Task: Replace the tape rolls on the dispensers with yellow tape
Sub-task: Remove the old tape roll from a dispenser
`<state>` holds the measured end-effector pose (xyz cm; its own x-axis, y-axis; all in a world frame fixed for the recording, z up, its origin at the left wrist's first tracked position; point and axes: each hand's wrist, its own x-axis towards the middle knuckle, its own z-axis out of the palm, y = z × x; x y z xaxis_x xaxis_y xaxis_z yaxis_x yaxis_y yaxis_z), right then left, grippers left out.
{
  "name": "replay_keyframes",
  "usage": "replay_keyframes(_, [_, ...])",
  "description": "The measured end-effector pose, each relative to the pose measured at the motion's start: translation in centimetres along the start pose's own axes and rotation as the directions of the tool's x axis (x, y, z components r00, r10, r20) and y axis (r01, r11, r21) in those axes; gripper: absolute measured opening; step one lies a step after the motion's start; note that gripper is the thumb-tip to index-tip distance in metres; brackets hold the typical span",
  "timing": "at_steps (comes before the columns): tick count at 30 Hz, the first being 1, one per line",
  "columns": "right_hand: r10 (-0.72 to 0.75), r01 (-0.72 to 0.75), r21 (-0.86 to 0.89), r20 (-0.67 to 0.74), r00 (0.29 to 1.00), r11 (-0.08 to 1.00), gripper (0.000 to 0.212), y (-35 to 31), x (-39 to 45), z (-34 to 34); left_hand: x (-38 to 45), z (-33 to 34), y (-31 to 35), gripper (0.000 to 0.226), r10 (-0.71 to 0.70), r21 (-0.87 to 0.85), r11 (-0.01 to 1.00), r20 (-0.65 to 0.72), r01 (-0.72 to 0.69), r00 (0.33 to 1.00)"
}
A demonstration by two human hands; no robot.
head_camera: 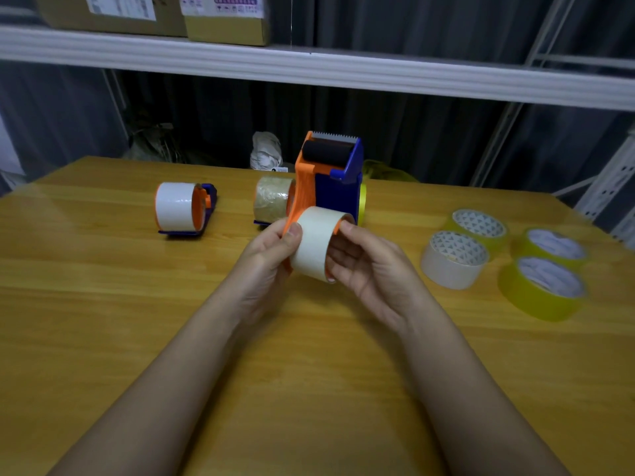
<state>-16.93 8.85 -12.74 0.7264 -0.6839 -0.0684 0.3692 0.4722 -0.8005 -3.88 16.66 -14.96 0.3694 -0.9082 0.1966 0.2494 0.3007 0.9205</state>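
A wood-grain worktop (103, 338) fills the near view, with dark curtains behind it and a white shelf (309, 68) overhead carrying cardboard boxes (226, 18). At the far left a dispenser with a white roll (178, 207) lies on its side, the roll's axis running roughly left to right. Just right of it, a clear-brown tape roll (273, 200) sits on another dispenser, mostly hidden behind the one being held. In the middle, the left hand (271, 259) grips the orange side of the held dispenser (330, 173), which stands upright with its serrated blade and black roller at the top, pointing away. The right hand (364, 259) curls its fingers round the cream tape roll (314, 243) on that dispenser; this roll's axis runs left to right, tilted slightly. To the right, well apart, a loose cream roll (450, 266) lies flat beside three yellow tape rolls (539, 297), all with open cores upward.
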Motion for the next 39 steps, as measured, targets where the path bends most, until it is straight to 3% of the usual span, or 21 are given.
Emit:
replay_keyframes(4, [0.014, -0.014, -0.009, -0.028, 1.000, 1.000, 0.024, -0.20, -0.14, 0.18, 0.07, -0.12, -0.09, 0.043, 0.002, 0.042, 0.999, 0.021, -0.003, 1.000])
replay_keyframes(12, [0.024, -0.025, -0.022, -0.019, 1.000, 0.999, 0.021, -0.43, -0.05, -0.30, 0.11, -0.50, 0.00, 0.036, -0.005, 0.121, 0.993, 0.070, -0.003, 0.998])
replay_keyframes(18, [0.035, -0.035, -0.047, 0.006, 0.999, 0.998, 0.038, -0.41, -0.07, -0.30, 0.12, -0.59, -0.03, 0.039, -0.029, 0.133, 0.991, 0.084, 0.018, 0.996])
replay_keyframes(25, [0.038, -0.039, -0.056, -0.011, 0.999, 0.998, 0.024, -0.11, 0.13, -0.39, -0.16, -0.66, -0.16, 0.041, -0.071, 0.168, 0.984, 0.060, 0.060, 0.996])
replay_keyframes(39, [0.040, -0.040, -0.081, -0.010, 0.999, 0.996, 0.021, -0.03, 0.00, -0.33, -0.32, -0.38, 0.12, 0.030, -0.113, 0.098, 0.990, 0.062, 0.106, 0.992])
